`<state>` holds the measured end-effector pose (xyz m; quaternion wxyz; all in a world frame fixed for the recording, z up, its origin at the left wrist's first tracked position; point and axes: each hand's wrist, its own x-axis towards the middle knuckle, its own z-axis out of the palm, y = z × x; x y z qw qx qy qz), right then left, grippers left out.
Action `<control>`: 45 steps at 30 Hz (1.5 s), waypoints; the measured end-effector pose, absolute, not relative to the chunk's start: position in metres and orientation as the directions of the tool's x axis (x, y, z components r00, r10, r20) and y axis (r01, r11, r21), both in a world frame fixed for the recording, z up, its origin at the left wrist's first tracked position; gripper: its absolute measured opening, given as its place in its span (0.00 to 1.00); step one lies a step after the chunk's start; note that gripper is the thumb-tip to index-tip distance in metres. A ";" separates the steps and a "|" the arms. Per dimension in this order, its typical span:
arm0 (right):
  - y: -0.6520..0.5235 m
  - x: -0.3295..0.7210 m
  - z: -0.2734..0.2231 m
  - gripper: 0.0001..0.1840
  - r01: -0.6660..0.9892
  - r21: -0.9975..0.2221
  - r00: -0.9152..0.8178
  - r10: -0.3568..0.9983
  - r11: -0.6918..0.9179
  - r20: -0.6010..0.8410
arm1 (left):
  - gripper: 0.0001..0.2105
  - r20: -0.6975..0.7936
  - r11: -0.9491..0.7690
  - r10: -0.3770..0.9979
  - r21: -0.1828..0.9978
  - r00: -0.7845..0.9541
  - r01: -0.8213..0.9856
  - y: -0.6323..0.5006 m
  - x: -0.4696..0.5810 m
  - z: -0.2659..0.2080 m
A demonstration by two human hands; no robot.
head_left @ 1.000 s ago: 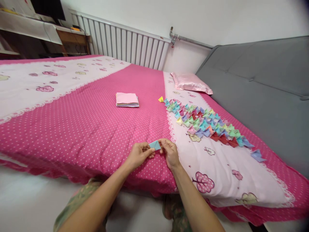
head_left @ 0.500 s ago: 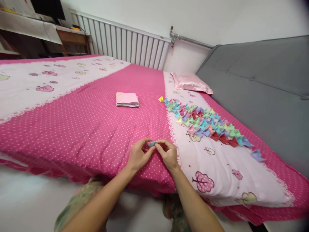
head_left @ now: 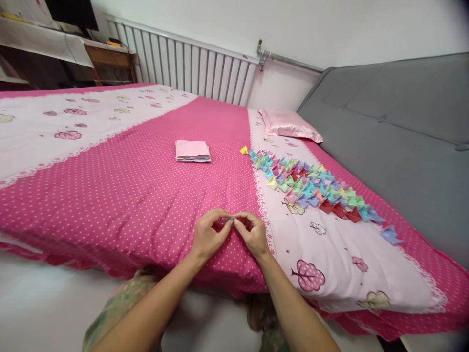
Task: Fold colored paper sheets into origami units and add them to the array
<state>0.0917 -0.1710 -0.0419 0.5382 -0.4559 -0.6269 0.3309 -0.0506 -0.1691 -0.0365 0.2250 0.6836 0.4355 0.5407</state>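
Between my two hands, above the near edge of the bed, is a small folded piece of blue-grey paper [head_left: 229, 219]. My left hand [head_left: 210, 233] pinches its left side with thumb and forefinger. From the right, the thumb and fingers of my right hand [head_left: 253, 234] close on the other end. Fingertips cover most of the paper, so its full shape is hidden. To the right, rows of folded paper boats [head_left: 311, 188] in many colours lie on the bedspread. A stack of square coloured paper [head_left: 193, 151], pink on top, lies ahead and to the left.
The pink and white bedspread [head_left: 146, 190] stretches out in front. A pink pillow [head_left: 289, 125] lies by the grey headboard [head_left: 395, 107]. Behind the bed stand a white radiator [head_left: 186, 63] and, at far left, a desk [head_left: 106, 56] with a monitor [head_left: 71, 14].
The folded paper has tilted between my fingers and now shows a thinner, darker edge. My hands have barely shifted; everything on the bed lies as before.
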 end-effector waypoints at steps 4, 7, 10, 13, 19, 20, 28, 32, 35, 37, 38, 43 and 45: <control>-0.172 0.093 -0.040 0.07 0.201 -0.903 -0.018 0.923 0.379 0.384 | 0.05 0.560 -0.543 0.827 0.766 0.059 0.344 -0.170 -0.050 -0.035; -0.172 0.093 -0.038 0.07 0.178 -0.903 -0.022 0.919 0.391 0.394 | 0.05 0.578 -0.564 0.813 0.749 0.072 0.347 -0.171 -0.051 -0.033; -0.173 0.093 -0.037 0.08 0.142 -0.908 -0.026 0.919 0.393 0.394 | 0.05 0.593 -0.584 0.800 0.737 0.090 0.341 -0.171 -0.051 -0.031; -0.173 0.093 -0.037 0.08 0.154 -0.908 -0.033 0.921 0.389 0.389 | 0.05 0.610 -0.601 0.787 0.725 0.092 0.337 -0.171 -0.050 -0.032; -0.173 0.093 -0.037 0.07 0.196 -0.906 -0.036 0.926 0.375 0.376 | 0.05 0.632 -0.621 0.769 0.701 0.097 0.351 -0.171 -0.050 -0.032; -0.173 0.093 -0.037 0.07 0.200 -0.906 -0.037 0.927 0.372 0.372 | 0.05 0.634 -0.622 0.767 0.698 0.099 0.354 -0.171 -0.050 -0.032; -0.172 0.093 -0.039 0.07 0.208 -0.907 -0.045 0.930 0.366 0.365 | 0.05 0.629 -0.621 0.769 0.694 0.114 0.364 -0.174 -0.048 -0.029; -0.172 0.093 -0.039 0.07 0.210 -0.908 -0.045 0.931 0.363 0.362 | 0.05 0.629 -0.612 0.772 0.694 0.093 0.379 -0.175 -0.045 -0.030; -0.172 0.093 -0.039 0.07 0.217 -0.905 -0.043 0.930 0.366 0.366 | 0.05 0.631 -0.605 0.772 0.694 0.076 0.389 -0.177 -0.044 -0.031; -0.173 0.093 -0.040 0.07 0.218 -0.903 -0.042 0.928 0.371 0.371 | 0.05 0.632 -0.603 0.772 0.694 0.069 0.394 -0.178 -0.043 -0.030; -0.173 0.093 -0.040 0.07 0.215 -0.903 -0.039 0.927 0.372 0.373 | 0.05 0.630 -0.599 0.774 0.696 0.063 0.396 -0.178 -0.043 -0.029; -0.173 0.093 -0.039 0.07 0.156 -0.916 -0.018 0.928 0.369 0.371 | 0.05 0.586 -0.544 0.811 0.750 0.004 0.376 -0.177 -0.044 -0.028; -0.173 0.092 -0.038 0.08 0.122 -0.923 -0.020 0.931 0.365 0.365 | 0.05 0.542 -0.505 0.840 0.797 -0.020 0.332 -0.176 -0.045 -0.030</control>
